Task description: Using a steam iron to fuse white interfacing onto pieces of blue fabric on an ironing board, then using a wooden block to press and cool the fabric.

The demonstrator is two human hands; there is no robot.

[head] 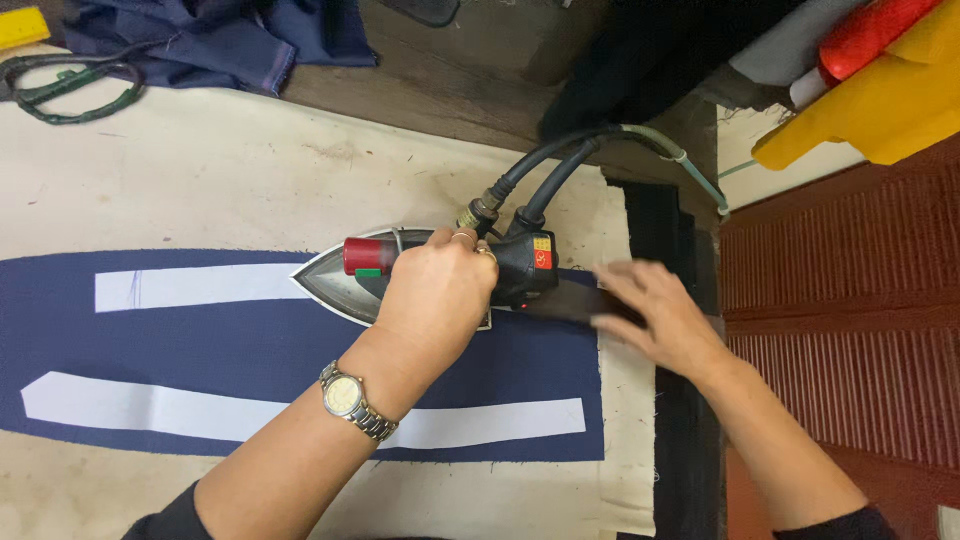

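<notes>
Iron (345, 272): silver pointed soleplate, red knob, black rear, two hoses.
Left hand (437, 295): gripping handle, hiding it.
Right hand (655, 312): open, flat, blurred.

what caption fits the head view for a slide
Left hand grips a steam iron over navy fabric; right hand flat beside it.

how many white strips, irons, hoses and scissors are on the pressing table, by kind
white strips: 2, both lying on the navy cloth
iron: 1, gripped by the left hand
hoses into the iron: 2
green-handled scissors: 1
total: 6
The right hand rests flat at the cloth's edge, holding nothing.
</notes>
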